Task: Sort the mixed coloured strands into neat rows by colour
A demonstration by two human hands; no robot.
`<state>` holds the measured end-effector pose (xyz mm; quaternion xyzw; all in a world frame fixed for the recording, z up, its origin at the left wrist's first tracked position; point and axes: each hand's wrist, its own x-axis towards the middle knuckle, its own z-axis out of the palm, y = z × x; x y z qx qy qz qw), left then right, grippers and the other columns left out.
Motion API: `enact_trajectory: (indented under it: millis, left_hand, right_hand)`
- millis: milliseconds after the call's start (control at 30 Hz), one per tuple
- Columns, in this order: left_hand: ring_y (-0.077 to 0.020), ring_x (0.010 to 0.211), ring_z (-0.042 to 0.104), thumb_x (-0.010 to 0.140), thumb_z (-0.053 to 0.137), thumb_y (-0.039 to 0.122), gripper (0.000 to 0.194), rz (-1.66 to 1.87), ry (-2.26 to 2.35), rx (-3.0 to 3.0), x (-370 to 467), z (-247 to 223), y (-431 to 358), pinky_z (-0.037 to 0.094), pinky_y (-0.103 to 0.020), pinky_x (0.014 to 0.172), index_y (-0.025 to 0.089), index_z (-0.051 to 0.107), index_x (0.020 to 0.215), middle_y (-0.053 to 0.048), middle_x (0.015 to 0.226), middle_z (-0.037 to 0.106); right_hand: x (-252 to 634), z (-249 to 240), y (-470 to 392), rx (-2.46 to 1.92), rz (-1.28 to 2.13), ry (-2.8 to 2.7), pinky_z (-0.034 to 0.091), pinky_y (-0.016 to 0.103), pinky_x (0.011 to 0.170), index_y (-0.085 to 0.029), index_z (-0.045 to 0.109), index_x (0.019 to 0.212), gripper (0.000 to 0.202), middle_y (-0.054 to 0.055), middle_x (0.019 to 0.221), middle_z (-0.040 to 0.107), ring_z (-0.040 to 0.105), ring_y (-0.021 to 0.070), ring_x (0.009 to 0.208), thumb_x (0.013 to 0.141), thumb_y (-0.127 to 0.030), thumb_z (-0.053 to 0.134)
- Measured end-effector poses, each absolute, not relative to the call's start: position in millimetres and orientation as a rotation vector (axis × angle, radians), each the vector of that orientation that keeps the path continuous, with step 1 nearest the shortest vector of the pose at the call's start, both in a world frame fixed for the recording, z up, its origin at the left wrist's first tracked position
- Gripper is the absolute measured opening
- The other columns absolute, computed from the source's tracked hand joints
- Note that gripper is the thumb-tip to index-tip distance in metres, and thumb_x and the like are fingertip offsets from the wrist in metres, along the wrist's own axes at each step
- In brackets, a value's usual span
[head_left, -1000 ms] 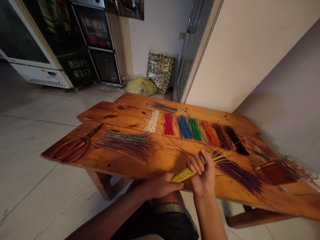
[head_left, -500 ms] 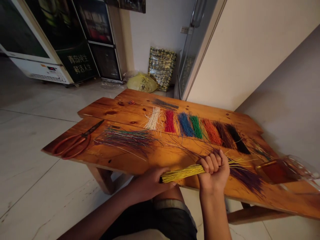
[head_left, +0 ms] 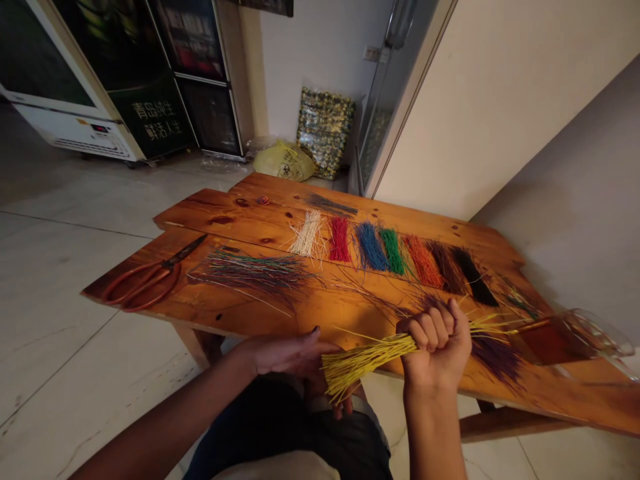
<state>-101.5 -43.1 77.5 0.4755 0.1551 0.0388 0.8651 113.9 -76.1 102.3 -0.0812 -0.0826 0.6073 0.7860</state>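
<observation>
My right hand is wrapped in a fist round a bundle of thin yellow wires. The bundle lies level above the table's front edge, its left end fanned out and its other end sticking out past my fist. My left hand is open, palm toward the loose left ends, with the thumb apart; some of its fingers are partly hidden behind the wires. Beyond my fist, a dark purple bundle rests on the wood.
On the wooden table lie scissors, a mixed-colour wire pile, and a row of bundles including white, red, blue and black. A glass vessel with amber liquid stands at the right.
My left hand has let go of the bundle's left end and spread open. Those ends have fanned out and drooped. My right hand has shifted slightly right, still gripping.
</observation>
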Motion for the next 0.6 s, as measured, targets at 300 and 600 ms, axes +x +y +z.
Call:
enact_trajectory:
  millis: [300,600]
  left_hand:
    - [-0.0236,0.096,0.055,0.074,0.017,0.078,0.083,0.015,0.303,0.912,-94,57,-28,0.038,-0.031,0.082,0.015,0.064,0.102,-0.007,0.094,0.065]
    - [-0.0271,0.094,0.057,0.059,0.036,0.085,0.081,-0.292,0.189,0.994,-87,43,-5,0.042,-0.034,0.08,0.017,0.069,0.087,-0.004,0.08,0.066]
  right_hand:
    - [113,105,-77,-0.11,1.353,-0.263,0.013,0.018,0.03,-0.021,0.02,0.053,0.04,-0.012,0.039,0.006,0.011,0.0042,0.03,0.088,-0.023,0.038]
    - [111,114,-82,-0.074,1.404,-0.308,0.009,0.018,0.03,-0.02,0.02,0.052,0.04,-0.012,0.039,0.007,0.009,0.0032,0.03,0.088,-0.021,0.038]
